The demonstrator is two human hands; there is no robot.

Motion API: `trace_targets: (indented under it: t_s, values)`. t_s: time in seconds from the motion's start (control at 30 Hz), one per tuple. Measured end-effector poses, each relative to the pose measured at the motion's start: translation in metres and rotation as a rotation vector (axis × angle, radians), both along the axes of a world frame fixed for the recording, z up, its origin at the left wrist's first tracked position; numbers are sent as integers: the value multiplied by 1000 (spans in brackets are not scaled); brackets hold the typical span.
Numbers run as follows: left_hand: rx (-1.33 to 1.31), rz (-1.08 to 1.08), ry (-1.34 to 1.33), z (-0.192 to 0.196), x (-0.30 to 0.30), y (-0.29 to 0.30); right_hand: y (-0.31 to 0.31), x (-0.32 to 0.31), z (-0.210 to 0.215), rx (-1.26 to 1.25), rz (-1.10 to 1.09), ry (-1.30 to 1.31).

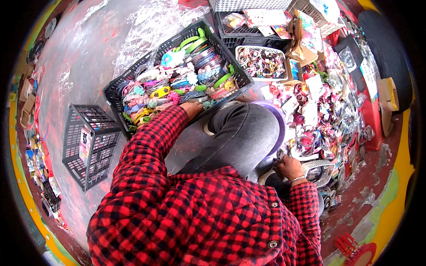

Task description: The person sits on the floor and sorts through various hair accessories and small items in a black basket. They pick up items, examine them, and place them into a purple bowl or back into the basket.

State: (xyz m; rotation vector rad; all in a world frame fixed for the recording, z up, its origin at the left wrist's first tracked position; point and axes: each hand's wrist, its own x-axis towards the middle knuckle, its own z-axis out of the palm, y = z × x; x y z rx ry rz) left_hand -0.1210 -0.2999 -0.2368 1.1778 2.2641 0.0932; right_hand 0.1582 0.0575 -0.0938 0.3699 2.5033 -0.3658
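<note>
My left hand (191,109) rests at the near edge of a black plastic crate (128,71), against the headbands packed in it. Its fingertips are partly lost among them, so whether they grip one is unclear. The crate holds rows of headbands (177,80) in many colours, some with flowers, bows or green shapes. Low on the right, beside my knee, my right hand (290,168) is closed round a small dark thing (279,154) whose kind I cannot make out. Close by that hand lies a white plastic basket (326,170) on its side.
A large heap of hair accessories (310,111) and plastic bags spreads on the right. Behind it stand a white basket of hair ties (262,63) and cardboard boxes (306,55). An empty-looking dark crate (91,146) stands at left. Clear plastic sheeting (151,31) lies beyond.
</note>
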Motion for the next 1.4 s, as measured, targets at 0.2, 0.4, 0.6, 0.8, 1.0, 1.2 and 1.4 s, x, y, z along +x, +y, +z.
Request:
trace_targets:
  t_s: [0.2, 0.4, 0.6, 0.8, 1.0, 1.2, 1.4]
  values:
    - [111, -86, 119, -1, -4, 2, 3, 2, -6, -9, 16, 6]
    - [222, -242, 413, -20, -11, 12, 5, 5, -11, -7, 6, 15]
    - [30, -497, 412, -37, -20, 31, 7, 5, -14, -9, -1, -3]
    - [169, -404, 441, -36, -16, 23, 6, 2, -14, -10, 6, -20]
    - [47, -391, 535, -43, -10, 12, 6, 2, -11, 6, 41, -37]
    - [-27, -231, 419, -45, -10, -8, 2, -4, -1, -24, -13, -29]
    - [-14, -142, 437, -39, -15, -20, 3, -2, 0, -29, -16, -44]
